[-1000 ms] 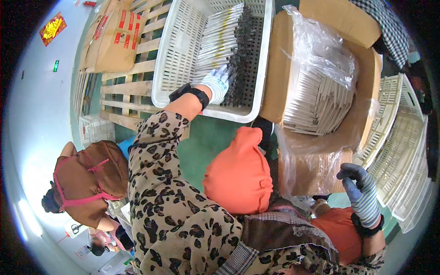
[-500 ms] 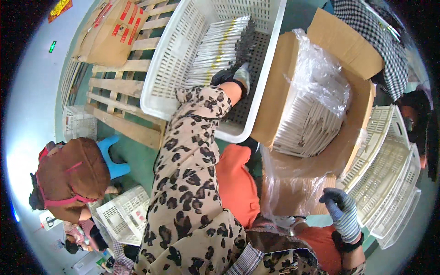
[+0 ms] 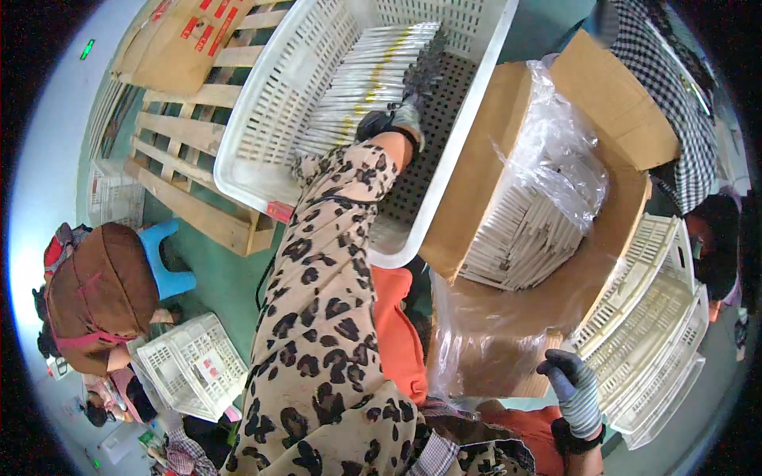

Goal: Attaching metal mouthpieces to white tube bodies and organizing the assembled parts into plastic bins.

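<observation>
My left hand (image 3: 406, 121), in a grey glove with dark fingers, reaches into a big white perforated plastic crate (image 3: 429, 226). Its thumb and fingers are spread over the dark ends of a neat row of slender white rods (image 3: 373, 71) with yellow marks; the fingertips are partly hidden. In the lower right, my right hand (image 3: 575, 390) wears a striped glove with grey fingers. Those fingers are loosely bent and apart, with nothing seen in them. Close by stands an open cardboard box (image 3: 496, 166) lined with clear plastic (image 3: 556, 143), holding many white sticks (image 3: 520, 238).
Nested white plastic baskets (image 3: 643, 309) stand right of the box. At left are a wooden pallet (image 3: 186, 202), a closed carton (image 3: 175, 55), a blue stool (image 3: 168, 262) and another white crate (image 3: 194, 365). A person in a checked garment (image 3: 675, 95) is at the upper right.
My view has shifted a little, so the stool and pallet sit farther left. My left hand stays at the rods' dark ends, and my right hand stays near the cardboard box.
</observation>
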### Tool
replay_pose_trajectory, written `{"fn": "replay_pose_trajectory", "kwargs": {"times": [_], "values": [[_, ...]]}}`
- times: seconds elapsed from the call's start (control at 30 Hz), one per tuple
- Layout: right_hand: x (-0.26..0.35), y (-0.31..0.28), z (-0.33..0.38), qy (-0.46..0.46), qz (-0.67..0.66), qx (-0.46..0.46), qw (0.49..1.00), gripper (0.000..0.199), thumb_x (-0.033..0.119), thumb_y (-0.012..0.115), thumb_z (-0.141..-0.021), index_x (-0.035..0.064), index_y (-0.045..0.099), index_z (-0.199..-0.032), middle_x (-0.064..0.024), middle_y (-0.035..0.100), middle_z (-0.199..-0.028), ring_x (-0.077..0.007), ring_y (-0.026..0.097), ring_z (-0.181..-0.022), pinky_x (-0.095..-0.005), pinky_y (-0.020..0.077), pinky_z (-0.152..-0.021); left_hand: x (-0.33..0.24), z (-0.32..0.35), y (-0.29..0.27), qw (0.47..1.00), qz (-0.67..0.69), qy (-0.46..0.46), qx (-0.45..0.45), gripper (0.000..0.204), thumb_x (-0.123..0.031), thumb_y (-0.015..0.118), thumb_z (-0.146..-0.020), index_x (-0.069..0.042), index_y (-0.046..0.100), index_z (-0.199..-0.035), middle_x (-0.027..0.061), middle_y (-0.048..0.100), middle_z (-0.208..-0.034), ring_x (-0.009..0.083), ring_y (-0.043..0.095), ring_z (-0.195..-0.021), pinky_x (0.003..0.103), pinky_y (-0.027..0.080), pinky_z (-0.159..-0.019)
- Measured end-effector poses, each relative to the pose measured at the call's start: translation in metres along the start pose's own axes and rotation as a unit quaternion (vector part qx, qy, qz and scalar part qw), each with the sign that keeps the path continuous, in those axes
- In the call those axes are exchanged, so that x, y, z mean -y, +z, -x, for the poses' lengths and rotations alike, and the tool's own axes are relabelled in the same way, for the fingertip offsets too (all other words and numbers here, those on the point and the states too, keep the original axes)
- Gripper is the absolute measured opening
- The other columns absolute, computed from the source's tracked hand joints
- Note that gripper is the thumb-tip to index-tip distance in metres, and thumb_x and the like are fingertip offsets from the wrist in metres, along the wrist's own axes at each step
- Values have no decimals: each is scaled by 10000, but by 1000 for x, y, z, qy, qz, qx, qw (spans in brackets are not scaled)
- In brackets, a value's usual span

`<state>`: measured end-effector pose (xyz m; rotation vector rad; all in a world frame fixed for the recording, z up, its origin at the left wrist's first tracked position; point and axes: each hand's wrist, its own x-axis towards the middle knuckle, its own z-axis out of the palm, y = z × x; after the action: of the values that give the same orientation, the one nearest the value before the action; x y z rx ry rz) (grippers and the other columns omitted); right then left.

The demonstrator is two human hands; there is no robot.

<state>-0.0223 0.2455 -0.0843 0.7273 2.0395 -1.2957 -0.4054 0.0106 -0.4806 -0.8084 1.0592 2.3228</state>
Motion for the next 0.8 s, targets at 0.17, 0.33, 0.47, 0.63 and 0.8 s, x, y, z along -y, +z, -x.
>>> {"fn": "replay_pose_trajectory", "kwargs": {"times": [0.17, 0.33, 0.47, 0.63, 0.8], "values": [[8, 26, -22, -1, -89, 68, 994, 234, 30, 524, -858, -31, 563, -1080, -89, 629, -949, -151, 576, -895, -270, 441, -838, -103, -29, -84, 993, -46, 108, 23, 520, -432, 325, -934, -55, 438, -1273, 95, 474, -1263, 266, 450, -1120, 334, 310, -990], [-4, 18, -39, 2, -46, 81, 996, 234, 53, 524, -871, -41, 566, -1082, -96, 631, -957, -162, 593, -874, -280, 462, -826, -87, -56, -77, 884, -433, 174, -37, 454, -384, 381, -934, -34, 515, -1191, 105, 547, -1162, 268, 505, -1040, 305, 353, -955], [-3, 11, -49, -10, -48, 60, 997, 240, 42, 516, -872, -39, 566, -1092, -96, 630, -958, -164, 590, -884, -282, 459, -833, -87, -64, -84, 823, -529, 196, -66, 451, -378, 364, -938, -44, 492, -1212, 99, 525, -1189, 266, 483, -1067, 313, 338, -969], [-2, 4, -49, 2, -72, 32, 997, 238, 35, 527, -863, -29, 569, -1089, -83, 629, -945, -157, 588, -856, -283, 465, -801, -98, -69, -80, 716, -658, 219, -76, 449, -370, 343, -942, -56, 464, -1238, 91, 498, -1223, 262, 455, -1101, 322, 320, -986], [-20, -2, -48, 12, -68, 10, 998, 239, 77, 532, -864, -26, 565, -1078, -76, 627, -903, -157, 589, -825, -279, 465, -780, -91, -79, -49, 587, -767, 254, -53, 448, -363, 321, -947, -68, 435, -1265, 82, 471, -1256, 259, 427, -1135, 332, 302, -1003]]}}
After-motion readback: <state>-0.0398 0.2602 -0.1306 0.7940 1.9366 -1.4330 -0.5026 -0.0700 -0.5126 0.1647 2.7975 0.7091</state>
